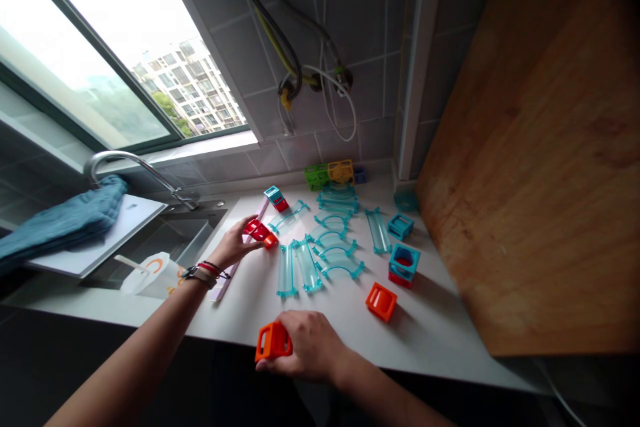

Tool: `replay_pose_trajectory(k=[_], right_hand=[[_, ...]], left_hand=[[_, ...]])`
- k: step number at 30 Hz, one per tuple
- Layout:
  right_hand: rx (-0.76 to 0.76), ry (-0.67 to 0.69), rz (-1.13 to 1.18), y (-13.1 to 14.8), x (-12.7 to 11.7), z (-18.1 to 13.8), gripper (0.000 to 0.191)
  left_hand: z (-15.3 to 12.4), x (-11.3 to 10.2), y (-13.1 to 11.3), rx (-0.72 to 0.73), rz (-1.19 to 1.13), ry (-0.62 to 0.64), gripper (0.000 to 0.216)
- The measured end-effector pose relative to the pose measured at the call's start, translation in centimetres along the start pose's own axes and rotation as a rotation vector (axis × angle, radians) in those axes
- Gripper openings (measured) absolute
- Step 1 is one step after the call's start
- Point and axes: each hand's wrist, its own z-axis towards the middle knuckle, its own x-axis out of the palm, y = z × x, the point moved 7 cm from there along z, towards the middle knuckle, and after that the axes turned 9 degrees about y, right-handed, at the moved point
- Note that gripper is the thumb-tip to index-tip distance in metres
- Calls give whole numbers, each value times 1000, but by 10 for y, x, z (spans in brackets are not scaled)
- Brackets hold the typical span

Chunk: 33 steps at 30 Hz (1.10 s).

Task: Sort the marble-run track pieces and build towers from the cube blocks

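Observation:
My left hand (234, 245) is closed around a red marble-run block (257, 229) with an orange part at its right end, at the left of the white counter. Near the counter's front edge, my right hand (315, 345) grips an orange marble-run block (273, 341). Clear teal track pieces (306, 265), some straight and some curved, lie between and beyond the hands. Another orange block (381, 301) sits to the right of my right hand. Behind it stands a teal block (405, 260) on a red one. A teal and red block pair (277, 198) rests beyond my left hand.
Green blocks (317, 177) and yellow blocks (341, 171) stand against the tiled wall. At left are a sink with a faucet (135, 159), a plastic cup (150, 277) and a blue cloth (65, 220) on a white board. A wooden panel (540, 180) borders the right side.

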Motion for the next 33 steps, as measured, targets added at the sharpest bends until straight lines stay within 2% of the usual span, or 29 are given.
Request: replay_pose_trajectory(k=[2,4,8,12,17,24,26,28,30,32,33], right_hand=[[-8,-2,-3,1,0,0,66],[-16,-3,-6,1,0,1,66],[-19,5,-9,1,2,1,65],[-19,3,-8,1,1,1,64],[-22,4,-7,2,0,0,64],[-16,9,-18,2,0,-1,63],[-9,4,-17,1,1,-1,64],[-2,0,-15,0,3,-1,64],[-4,-2,-11,-1,4,0,66],[-15,7,-7,-1,5,1,66],[-17,12,-1,-1,5,1,66]], left_hand=[[-3,8,5,-12,-53,2,92],[-5,17,10,-31,-114,-15,92],[-6,33,21,-53,-269,-51,85],[-1,44,30,-47,-421,-22,74],[3,49,37,-50,-496,-17,77],[-4,45,27,-85,-588,-39,81],[-19,38,24,-115,-606,-107,87],[-45,30,18,-146,-608,-214,86],[-79,26,5,-148,-603,-313,75],[-115,23,-17,-80,-579,-386,57],[-129,25,-32,-27,-551,-350,43]])
